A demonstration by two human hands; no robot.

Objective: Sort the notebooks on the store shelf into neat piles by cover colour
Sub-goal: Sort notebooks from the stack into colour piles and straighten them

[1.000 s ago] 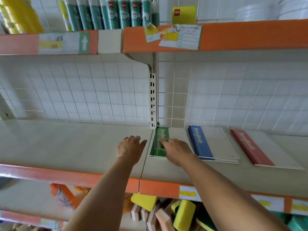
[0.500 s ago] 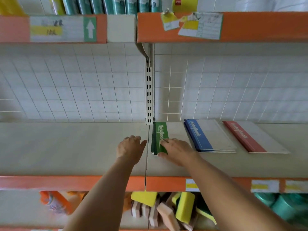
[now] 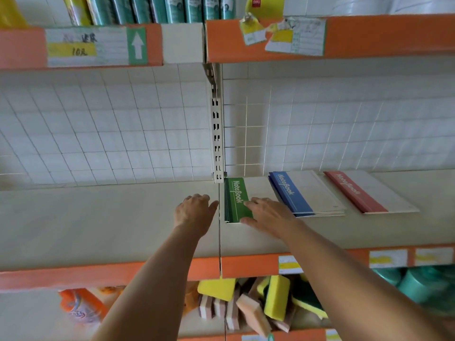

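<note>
Head view: green notebook pile (image 3: 236,201) lies on shelf (image 3: 98,217), long axis front-to-back, w/ right hand (image 3: 267,214) flat on it, fingers straight. Left hand (image 3: 194,212), fingers relaxed, sits just left of pile; right is nearer.

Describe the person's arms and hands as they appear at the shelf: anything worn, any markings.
Both forearms are bare as far as the frame shows, with no sleeves in view. The left hand and right hand wear no gloves, and no watch, bracelet or ring shows. No markings show on either arm.
</note>
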